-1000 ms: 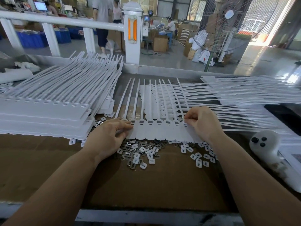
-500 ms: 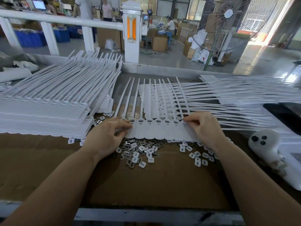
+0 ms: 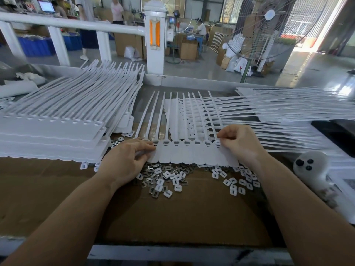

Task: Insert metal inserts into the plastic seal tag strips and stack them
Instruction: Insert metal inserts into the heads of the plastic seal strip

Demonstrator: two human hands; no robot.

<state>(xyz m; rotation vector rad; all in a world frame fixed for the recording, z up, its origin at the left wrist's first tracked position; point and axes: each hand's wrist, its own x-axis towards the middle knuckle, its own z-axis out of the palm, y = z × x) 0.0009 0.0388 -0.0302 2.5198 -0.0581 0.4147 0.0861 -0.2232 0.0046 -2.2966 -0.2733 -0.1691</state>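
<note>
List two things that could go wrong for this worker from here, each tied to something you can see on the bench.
1. The right hand pinches at the end slot of the seal tag strip, with fingers covering it; a crooked insert might go unnoticed.
2. The loose pile of metal inserts lies right against the strip's near edge, under the left hand. Lifting the strip to the stack of strips could scatter them across the cardboard.
</note>
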